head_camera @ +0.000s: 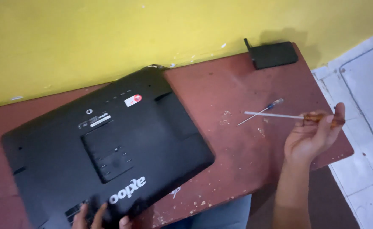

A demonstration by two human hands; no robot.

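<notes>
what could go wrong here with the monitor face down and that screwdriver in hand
The black monitor lies face down with its lower corner past the table edge, steadied only by the left hand; it might slip off. Its screen could scratch on the gritty tabletop. The long screwdriver in the right hand might knock the small screwdriver off.

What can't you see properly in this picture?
- Left hand, head view: mostly cut off by the bottom edge.
- Black monitor: its screen side faces down on the table, hidden.
- Small screwdriver: tip too small to tell.
- Right hand: covers part of the orange-handled screwdriver.
</notes>
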